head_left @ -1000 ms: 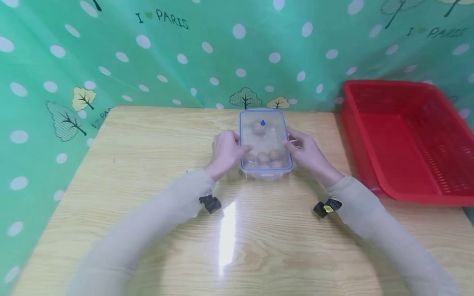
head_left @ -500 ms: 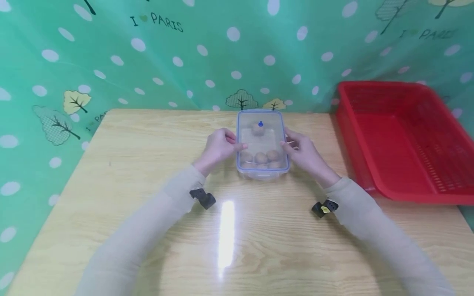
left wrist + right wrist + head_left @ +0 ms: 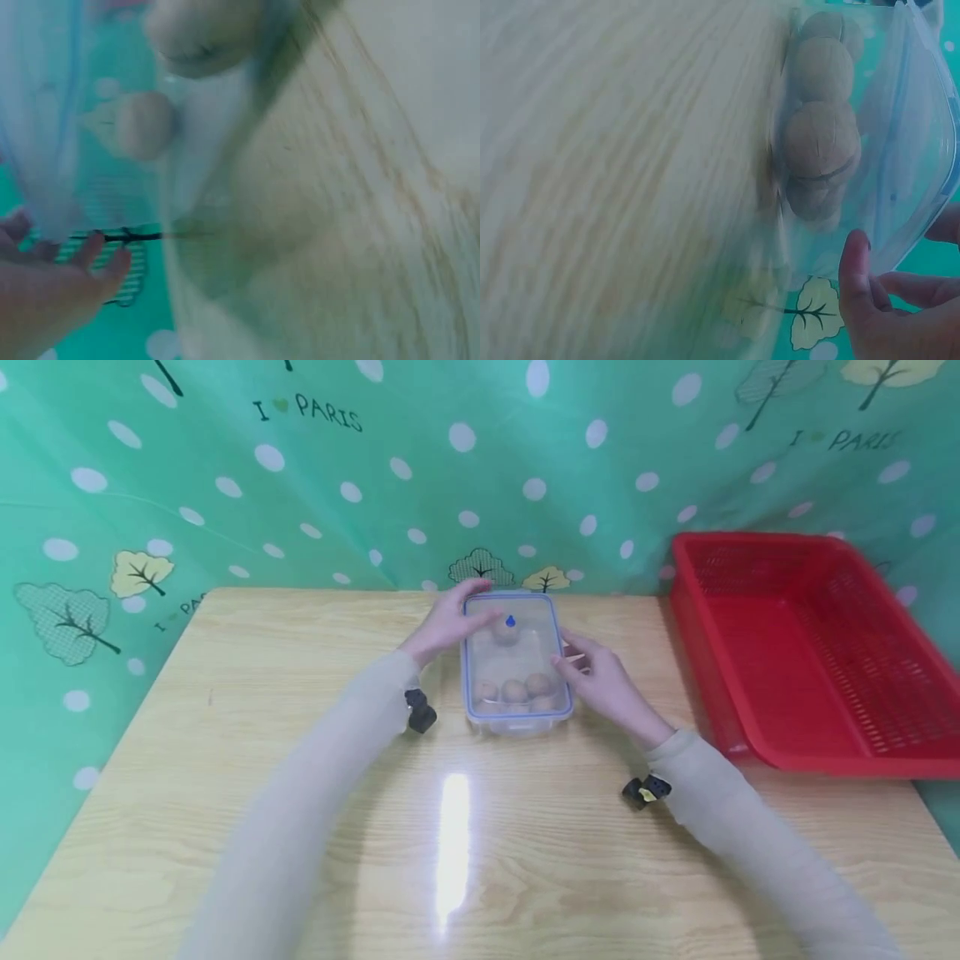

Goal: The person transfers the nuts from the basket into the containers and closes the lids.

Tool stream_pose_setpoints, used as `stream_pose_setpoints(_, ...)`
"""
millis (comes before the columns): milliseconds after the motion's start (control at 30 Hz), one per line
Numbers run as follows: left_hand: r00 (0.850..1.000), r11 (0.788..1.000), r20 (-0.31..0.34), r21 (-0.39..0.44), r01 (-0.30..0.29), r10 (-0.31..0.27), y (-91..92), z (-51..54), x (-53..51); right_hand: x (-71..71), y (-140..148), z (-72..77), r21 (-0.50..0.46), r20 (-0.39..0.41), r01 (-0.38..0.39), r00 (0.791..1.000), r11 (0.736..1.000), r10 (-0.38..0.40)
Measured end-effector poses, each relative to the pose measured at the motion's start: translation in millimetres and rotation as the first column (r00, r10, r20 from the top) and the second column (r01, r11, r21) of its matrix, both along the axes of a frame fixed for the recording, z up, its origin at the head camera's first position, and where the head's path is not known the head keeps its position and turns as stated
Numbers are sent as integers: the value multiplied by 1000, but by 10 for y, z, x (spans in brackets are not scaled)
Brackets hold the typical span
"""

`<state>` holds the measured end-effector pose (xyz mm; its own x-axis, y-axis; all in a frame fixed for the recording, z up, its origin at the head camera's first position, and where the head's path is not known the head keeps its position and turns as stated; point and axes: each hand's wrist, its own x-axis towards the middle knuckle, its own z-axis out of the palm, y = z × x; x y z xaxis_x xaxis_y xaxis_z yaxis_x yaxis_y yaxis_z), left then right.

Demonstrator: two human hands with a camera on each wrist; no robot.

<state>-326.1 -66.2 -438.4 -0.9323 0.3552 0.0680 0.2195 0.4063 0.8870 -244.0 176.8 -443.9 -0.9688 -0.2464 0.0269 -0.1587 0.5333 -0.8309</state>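
Note:
A clear plastic food container (image 3: 517, 724) with a blue-edged lid (image 3: 517, 656) stands on the wooden table at the back middle. Several round brown balls with dark grooves (image 3: 823, 139) show through its wall, mostly near the front end; one lies further back. My left hand (image 3: 448, 620) is at the container's back left corner, fingers extended past the back edge and thumb over the lid. In the left wrist view, its fingers (image 3: 90, 251) are by the corner. My right hand (image 3: 600, 681) grips the right edge, thumb near the rim and fingers along the side, partly hidden.
A red plastic basket (image 3: 731, 693) with slotted walls stands on the right side of the table. Behind the table hangs a green dotted curtain (image 3: 360, 527). A bright light reflection (image 3: 453, 843) lies on the tabletop (image 3: 337, 827) in front of the container.
My left hand has moved from the container's left side up to its back left corner, its fingers spreading out. The right hand stays at the right edge. The head view has shifted slightly.

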Motion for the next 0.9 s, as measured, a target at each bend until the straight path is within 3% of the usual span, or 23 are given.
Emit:
stream_pose_setpoints(100, 999, 999, 9, 22, 44, -45, 28, -64, -58, 20, -17, 0, -2, -6, 4, 1000, 1000, -4)
stream_pose_setpoints(267, 999, 999, 28, 19, 42, -43, 35, -108, -101, 38, -22, 5, 16, -30, 4, 1000, 1000, -4)
stream_pose_setpoints(633, 991, 996, 98, 30, 84, -86, 12, -117, -188, 74, -47, -5, 34, -101, 3, 995, 999, 0)
stream_pose_setpoints(900, 988, 995, 117, 20, 98, -100, -9, -123, -191, 88, -47, -18, 44, -121, -20, 992, 999, 25)
